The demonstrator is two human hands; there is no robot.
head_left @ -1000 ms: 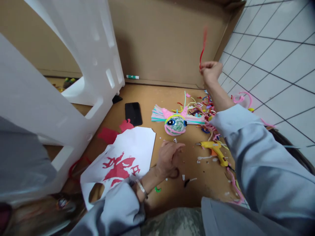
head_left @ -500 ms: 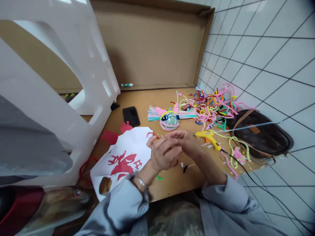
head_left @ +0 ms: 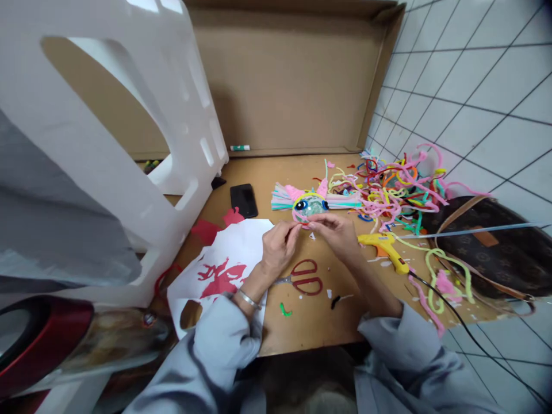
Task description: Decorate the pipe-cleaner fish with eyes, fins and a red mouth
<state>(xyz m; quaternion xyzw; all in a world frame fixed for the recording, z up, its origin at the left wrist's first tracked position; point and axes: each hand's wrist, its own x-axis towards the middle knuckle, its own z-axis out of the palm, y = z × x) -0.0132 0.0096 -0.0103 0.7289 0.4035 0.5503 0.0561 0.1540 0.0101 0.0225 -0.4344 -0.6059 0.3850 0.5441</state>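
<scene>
My left hand (head_left: pixel 278 248) and my right hand (head_left: pixel 338 233) meet fingertip to fingertip, both pinched. Between them runs a short red piece of pipe cleaner (head_left: pixel 305 224), mostly covered by the fingers. Right behind it sits a round clear craft figure (head_left: pixel 313 204) with googly eyes, pink ears, a yellow band and pale striped bundles at its sides. Whether the red piece touches the figure I cannot tell. Below my hands lie red-handled scissors (head_left: pixel 307 278), blades partly under my left wrist. A yellow glue gun (head_left: pixel 386 247) rests beside my right forearm.
White paper (head_left: pixel 254 241) with red cut-outs lies left, a black phone (head_left: pixel 244 200) behind it. Tangled pipe cleaners (head_left: pixel 401 190) and a brown bag (head_left: pixel 487 241) crowd the right by the tiled wall. A cardboard panel (head_left: pixel 293 80) stands behind; a white plastic frame (head_left: pixel 190 115) rises left.
My hands have drawn apart from their overlap and moved up to the figure's front, the red piece now between both fingertips. The scissors have come into sight. The view has shifted slightly left.
</scene>
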